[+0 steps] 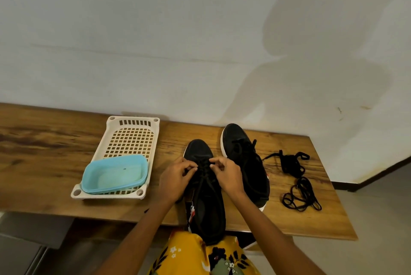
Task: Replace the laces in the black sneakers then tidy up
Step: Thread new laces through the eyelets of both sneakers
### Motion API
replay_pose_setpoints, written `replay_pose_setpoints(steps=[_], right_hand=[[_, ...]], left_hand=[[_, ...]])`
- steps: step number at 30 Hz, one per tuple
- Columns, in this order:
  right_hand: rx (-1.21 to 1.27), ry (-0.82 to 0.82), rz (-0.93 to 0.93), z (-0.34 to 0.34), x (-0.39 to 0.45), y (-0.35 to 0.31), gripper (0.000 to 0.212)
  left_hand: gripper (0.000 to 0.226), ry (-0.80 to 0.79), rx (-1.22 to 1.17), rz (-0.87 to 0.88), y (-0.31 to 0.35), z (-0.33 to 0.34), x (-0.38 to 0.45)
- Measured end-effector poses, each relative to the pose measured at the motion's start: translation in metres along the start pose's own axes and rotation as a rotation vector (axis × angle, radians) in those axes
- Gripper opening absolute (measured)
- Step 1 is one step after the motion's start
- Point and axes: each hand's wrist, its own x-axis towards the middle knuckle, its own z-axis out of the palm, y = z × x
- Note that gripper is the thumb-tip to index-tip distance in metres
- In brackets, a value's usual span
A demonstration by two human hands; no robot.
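Fingers of the left hand and of the right hand are curled in toward each other over the laces of the near sneaker, each set apparently pinching a black strand low on the eyelet rows; exactly which strand each holds is too dark to tell. That sneaker lies toe toward 12 o'clock with its heel overhanging the near edge of the surface against the person's lap, probably so the tongue faces up and both hands can work it from either side. The second sneaker sits just beside it at 1 o'clock, laced, seemingly parked out of the way. Well clear at 3 o'clock lies a loose tangle of black laces, likely kept apart to avoid mixing sets. At 9 o'clock a white slotted tray carries a blue tub, perhaps waiting for tidying.
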Motion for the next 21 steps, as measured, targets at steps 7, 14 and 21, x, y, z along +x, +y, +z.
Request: replay_pose_setpoints(steps=[7,14,21], right_hand=[[0.063,0.018,-0.008,0.0037,-0.0033,0.0054,0.016],[0.097,-0.013,-0.055,0.0017,-0.0047,0.0059,0.010],[0.017,-0.031,-0.159,0.0013,-0.0043,0.0095,0.015]], left_hand=[[0.010,-0.145,-0.279,-0.110,-0.0057,0.0053,-0.0014],[0.021,-0.046,-0.364,-0.174,-0.0071,-0.0030,0.0012],[0.030,0.067,-0.362,-0.194,-0.0078,0.0037,-0.0037]])
